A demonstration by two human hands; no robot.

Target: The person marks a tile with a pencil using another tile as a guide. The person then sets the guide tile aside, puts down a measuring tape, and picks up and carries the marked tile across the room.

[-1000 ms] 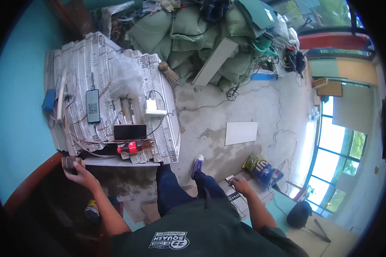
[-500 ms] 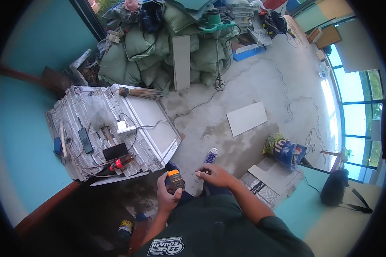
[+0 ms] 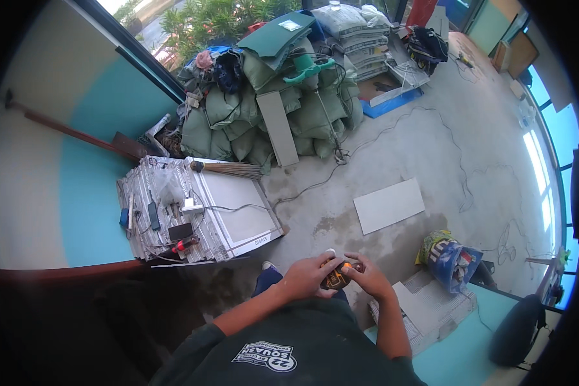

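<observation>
While the left hand (image 3: 304, 276) and right hand (image 3: 370, 279) are clasping it with bent fingers, a black-and-orange tape measure (image 3: 335, 278) is sitting between them.

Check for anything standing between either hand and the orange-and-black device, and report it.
Nothing visible does. The left hand and the right hand are both at the orange-and-black device, their own fingers covering part of it.

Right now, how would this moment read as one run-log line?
left hand: holding black-and-orange device | right hand: on same device | floor: pale rectangular panel | beyond: piled green sacks
</observation>
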